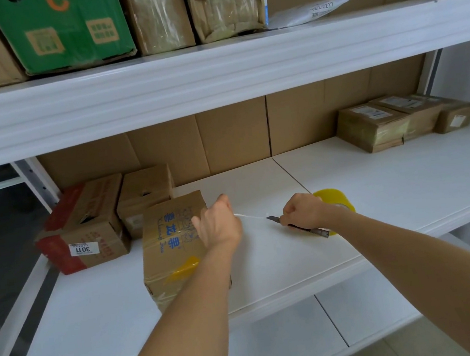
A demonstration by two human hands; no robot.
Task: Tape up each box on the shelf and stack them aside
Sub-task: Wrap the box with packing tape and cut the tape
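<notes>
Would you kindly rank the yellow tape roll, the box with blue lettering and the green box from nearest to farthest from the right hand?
From the right hand:
1. Yellow tape roll, just behind it.
2. Box with blue lettering, to its left, under the left hand.
3. Green box, upper shelf, far left.

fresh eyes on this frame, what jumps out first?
The two hands at centre of the middle shelf: the left hand on the right side of the box with blue print, the right hand gripping a utility knife at a taut strip of tape stretched between them. A yellow tape roll sits just behind the right hand. Next, the green carton on the upper shelf, left.
</notes>
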